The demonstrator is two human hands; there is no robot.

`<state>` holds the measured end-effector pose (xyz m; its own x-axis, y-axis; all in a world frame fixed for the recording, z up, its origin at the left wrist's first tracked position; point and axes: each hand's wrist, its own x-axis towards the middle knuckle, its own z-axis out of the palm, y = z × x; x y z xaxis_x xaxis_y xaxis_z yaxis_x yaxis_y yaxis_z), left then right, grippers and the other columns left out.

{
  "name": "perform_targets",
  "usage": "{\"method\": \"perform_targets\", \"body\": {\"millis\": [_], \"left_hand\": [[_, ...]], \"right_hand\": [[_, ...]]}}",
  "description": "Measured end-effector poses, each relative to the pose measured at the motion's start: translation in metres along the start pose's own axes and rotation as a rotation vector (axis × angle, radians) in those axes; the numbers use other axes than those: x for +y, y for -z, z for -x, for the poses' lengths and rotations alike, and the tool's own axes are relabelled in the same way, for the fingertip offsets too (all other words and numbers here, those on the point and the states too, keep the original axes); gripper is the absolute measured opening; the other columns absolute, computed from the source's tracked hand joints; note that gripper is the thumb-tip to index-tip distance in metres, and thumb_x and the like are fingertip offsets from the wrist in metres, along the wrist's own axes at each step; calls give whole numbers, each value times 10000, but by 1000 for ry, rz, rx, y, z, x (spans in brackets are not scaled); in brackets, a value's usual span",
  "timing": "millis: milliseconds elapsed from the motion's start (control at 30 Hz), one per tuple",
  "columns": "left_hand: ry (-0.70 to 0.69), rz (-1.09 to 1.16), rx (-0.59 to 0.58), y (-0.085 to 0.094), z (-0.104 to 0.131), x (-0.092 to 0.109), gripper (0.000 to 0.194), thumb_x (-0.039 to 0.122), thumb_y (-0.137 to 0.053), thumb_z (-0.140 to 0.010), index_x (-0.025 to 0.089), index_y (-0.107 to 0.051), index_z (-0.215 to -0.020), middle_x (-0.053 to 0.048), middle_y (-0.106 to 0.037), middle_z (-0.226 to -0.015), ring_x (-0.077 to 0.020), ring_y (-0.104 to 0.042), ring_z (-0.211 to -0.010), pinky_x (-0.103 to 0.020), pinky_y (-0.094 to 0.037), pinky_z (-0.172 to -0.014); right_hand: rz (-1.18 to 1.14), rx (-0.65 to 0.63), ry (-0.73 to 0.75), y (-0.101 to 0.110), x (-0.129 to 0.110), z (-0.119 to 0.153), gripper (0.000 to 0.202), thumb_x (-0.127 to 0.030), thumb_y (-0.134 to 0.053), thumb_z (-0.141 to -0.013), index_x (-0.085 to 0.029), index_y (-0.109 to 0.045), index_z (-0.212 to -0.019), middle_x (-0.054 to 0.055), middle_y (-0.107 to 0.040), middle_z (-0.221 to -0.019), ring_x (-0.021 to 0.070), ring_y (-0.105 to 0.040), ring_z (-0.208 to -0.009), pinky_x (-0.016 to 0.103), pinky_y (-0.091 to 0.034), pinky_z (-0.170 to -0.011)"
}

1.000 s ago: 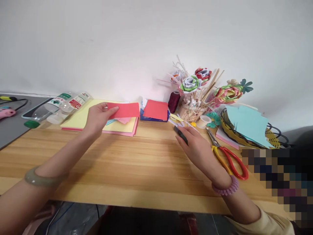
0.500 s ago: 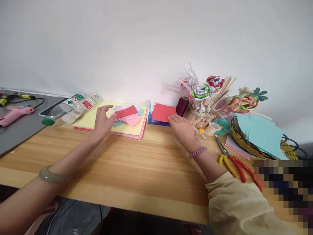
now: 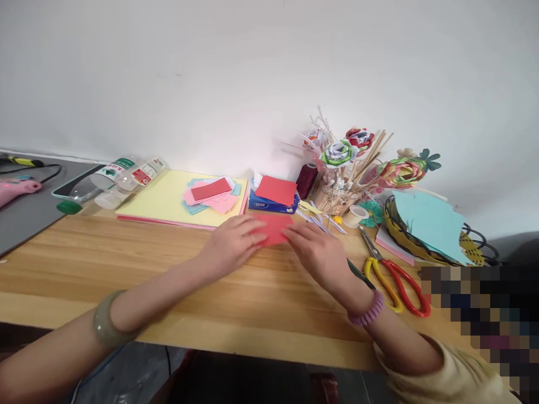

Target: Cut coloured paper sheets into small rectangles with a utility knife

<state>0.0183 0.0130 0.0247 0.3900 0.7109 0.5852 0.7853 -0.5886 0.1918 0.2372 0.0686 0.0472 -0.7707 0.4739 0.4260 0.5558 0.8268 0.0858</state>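
A red paper piece (image 3: 274, 229) is held between my two hands above the wooden table, in front of a blue pack. My left hand (image 3: 231, 244) has its fingers closed on the paper's left edge. On the right edge, my right hand (image 3: 316, 249) pinches the same paper. More red sheets (image 3: 277, 191) lie stacked on the blue pack (image 3: 272, 205). To the left, a red strip (image 3: 210, 189) tops a loose pile of pink and blue cut papers on a yellow sheet (image 3: 158, 196).
Red-and-yellow-handled scissors (image 3: 381, 261) lie right of my right hand. Behind are paper flowers (image 3: 339, 152), sticks and a thread spool (image 3: 307, 178). A basket (image 3: 398, 230) holds light-blue paper. Bottles (image 3: 141, 174), a phone and a pink glue gun (image 3: 19, 189) are at left.
My right hand has come away from the red stack toward me with a red paper. The left hand has moved right from beside the cut papers and now grips that piece too.
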Motion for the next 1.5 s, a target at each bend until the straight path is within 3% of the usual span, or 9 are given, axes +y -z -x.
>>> {"method": "perform_targets", "body": {"millis": [133, 267, 367, 500, 600, 800, 1033, 1333, 1500], "left_hand": [[-83, -7, -75, 1, 28, 29, 278, 173, -414, -927, 184, -691, -911, -47, -719, -848, -177, -644, -816, -298, -528, -725], [-26, 240, -152, 8, 50, 60, 248, 196, -454, -927, 200, -697, -873, -24, -720, -793, -151, -652, -724, -256, -514, -682], [207, 505, -226, 11, 55, 73, 199, 245, -505, -915, 247, -704, -921, -3, -728, -833, -142, -664, -775, -245, -504, -750], [661, 625, -411, 8, 53, 78, 263, 344, -528, -875, 226, -703, -719, 33, -673, -633, -134, -601, -554, -212, -445, -525], [797, 620, -444, 4, 49, 78, 342, 399, -516, -852, 197, -640, -607, 44, -594, -534, -120, -515, -487, -207, -363, -467], [785, 540, -446, -2, 48, 75, 344, 437, -477, -860, 197, -633, -669, 13, -611, -618, -140, -525, -563, -228, -393, -529], [815, 563, -460, -10, 51, 72, 276, 420, -506, -837, 225, -682, -755, 10, -652, -627, -145, -578, -546, -221, -431, -510], [1004, 512, -258, -28, 67, 79, 212, 441, -566, -809, 234, -539, -844, 47, -629, -567, -117, -529, -423, -204, -411, -437], [917, 379, -148, -27, 72, 93, 194, 408, -530, -848, 240, -619, -815, 16, -644, -645, -127, -577, -530, -216, -466, -514]], "right_hand": [[-100, -9, 59, 17, -30, 51, 202, -136, -477, -890, -164, -658, -974, 47, -705, -967, 165, -630, -921, 286, -526, -778], [-363, 13, -84, 26, -54, 90, 180, -145, -467, -896, -174, -643, -920, 35, -708, -893, 143, -648, -826, 258, -540, -726], [-447, 48, -221, 25, -65, 105, 163, -182, -470, -904, -197, -632, -908, 20, -703, -826, 130, -657, -764, 230, -544, -665], [-437, 112, -466, 14, -72, 115, 228, -297, -517, -891, -207, -594, -1086, 35, -707, -872, 144, -676, -748, 231, -554, -635], [-411, 69, -640, 4, -75, 119, 353, -372, -529, -874, -209, -540, -1187, 30, -707, -849, 147, -676, -670, 225, -547, -549], [-413, 79, -753, -4, -76, 118, 327, -401, -510, -884, -203, -456, -1139, -56, -645, -657, 101, -591, -448, 180, -481, -420], [-278, 117, -758, -5, -79, 114, 187, -411, -467, -908, -239, -522, -956, -44, -630, -644, 99, -550, -417, 203, -421, -387], [-342, 150, -867, -7, -87, 112, 241, -422, -422, -914, -241, -558, -831, -22, -599, -605, 118, -567, -469, 226, -446, -439], [-393, 163, -812, -8, -86, 116, 182, -331, -413, -931, -243, -565, -886, -10, -623, -672, 124, -615, -581, 220, -502, -557]]}}
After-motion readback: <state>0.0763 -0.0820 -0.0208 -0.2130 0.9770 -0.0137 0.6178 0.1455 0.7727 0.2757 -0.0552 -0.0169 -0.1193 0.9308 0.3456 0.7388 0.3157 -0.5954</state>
